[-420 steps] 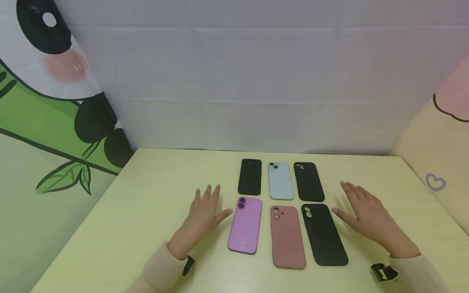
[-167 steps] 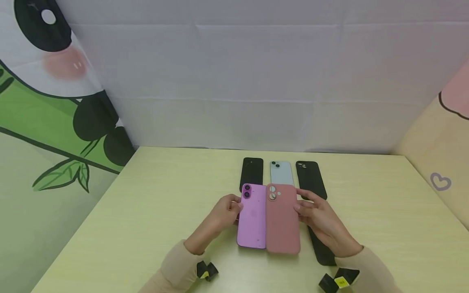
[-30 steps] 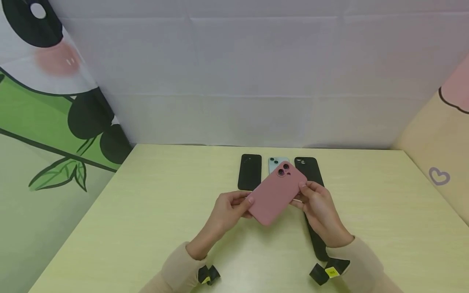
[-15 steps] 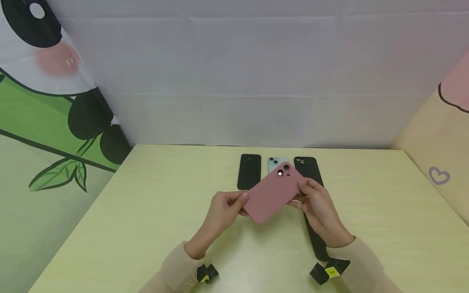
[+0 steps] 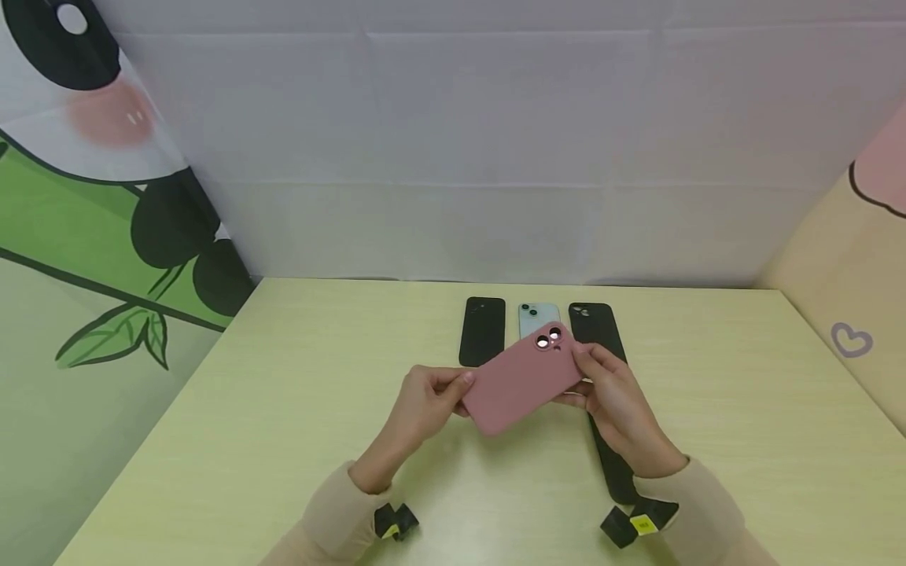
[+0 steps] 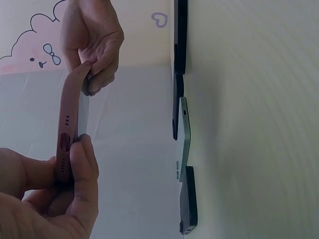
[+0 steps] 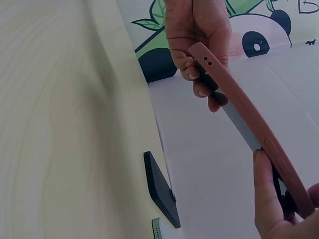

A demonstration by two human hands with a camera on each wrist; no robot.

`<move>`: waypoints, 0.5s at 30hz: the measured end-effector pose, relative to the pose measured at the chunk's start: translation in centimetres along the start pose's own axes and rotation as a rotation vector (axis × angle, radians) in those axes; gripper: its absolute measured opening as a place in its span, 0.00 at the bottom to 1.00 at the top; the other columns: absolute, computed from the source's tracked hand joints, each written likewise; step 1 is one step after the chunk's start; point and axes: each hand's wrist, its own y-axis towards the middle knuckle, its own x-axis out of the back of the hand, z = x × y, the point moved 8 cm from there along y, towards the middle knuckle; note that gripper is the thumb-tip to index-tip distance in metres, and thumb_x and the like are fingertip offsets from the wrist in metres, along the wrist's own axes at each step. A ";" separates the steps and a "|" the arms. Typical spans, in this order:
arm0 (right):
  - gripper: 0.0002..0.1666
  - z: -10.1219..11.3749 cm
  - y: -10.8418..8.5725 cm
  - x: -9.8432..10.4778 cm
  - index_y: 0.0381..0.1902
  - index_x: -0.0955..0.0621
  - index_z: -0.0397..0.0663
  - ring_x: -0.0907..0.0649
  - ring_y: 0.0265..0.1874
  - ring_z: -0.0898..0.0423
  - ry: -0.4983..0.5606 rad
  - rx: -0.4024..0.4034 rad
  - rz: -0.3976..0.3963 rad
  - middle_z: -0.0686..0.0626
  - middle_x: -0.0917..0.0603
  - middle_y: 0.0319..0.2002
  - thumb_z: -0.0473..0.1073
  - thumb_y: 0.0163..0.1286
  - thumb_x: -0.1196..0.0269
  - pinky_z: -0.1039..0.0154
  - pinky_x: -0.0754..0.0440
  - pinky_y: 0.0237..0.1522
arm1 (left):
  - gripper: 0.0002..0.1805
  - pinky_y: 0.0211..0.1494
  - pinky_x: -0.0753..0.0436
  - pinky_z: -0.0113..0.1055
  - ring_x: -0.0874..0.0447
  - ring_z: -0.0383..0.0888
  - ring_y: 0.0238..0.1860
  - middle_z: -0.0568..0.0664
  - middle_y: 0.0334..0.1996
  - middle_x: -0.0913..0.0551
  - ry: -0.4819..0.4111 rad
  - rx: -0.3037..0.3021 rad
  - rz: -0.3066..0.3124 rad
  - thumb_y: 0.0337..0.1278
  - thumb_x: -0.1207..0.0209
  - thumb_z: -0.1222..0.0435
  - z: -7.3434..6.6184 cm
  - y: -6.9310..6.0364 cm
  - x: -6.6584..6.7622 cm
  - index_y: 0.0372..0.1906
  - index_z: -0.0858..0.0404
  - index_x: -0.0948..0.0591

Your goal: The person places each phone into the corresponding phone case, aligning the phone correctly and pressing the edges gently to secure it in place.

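Left hand [image 5: 423, 399] pinches the lower end of a pink phone case [image 5: 520, 381], and right hand [image 5: 617, 405] grasps its camera end. I judge the two-ended hold serves to steady it and leaves the back open to view. I find it raised clear of the table [image 5: 283, 377], camera end angled toward the far right corner, partly hiding a pale blue phone [image 5: 537, 317]. Surface: smooth, plain, no damage visible to me; two lenses [image 5: 543, 341] show through the cutouts, suggesting a phone inside.

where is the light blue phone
In the head view, the light blue phone lies right of centre between a black phone and a black phone case, partly hidden by the pink case.
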 end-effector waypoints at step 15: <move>0.28 0.0 1.2 0.8 0.62 0.35 0.38 0.20 0.35 0.66 -0.151 0.046 0.025 0.58 0.21 0.40 0.50 0.71 0.50 0.72 0.21 0.40 | 0.13 0.30 0.18 0.31 0.19 0.36 0.23 0.63 0.31 0.15 0.035 0.021 0.059 0.60 0.45 0.66 -0.3 0.8 0.0 0.44 0.69 0.18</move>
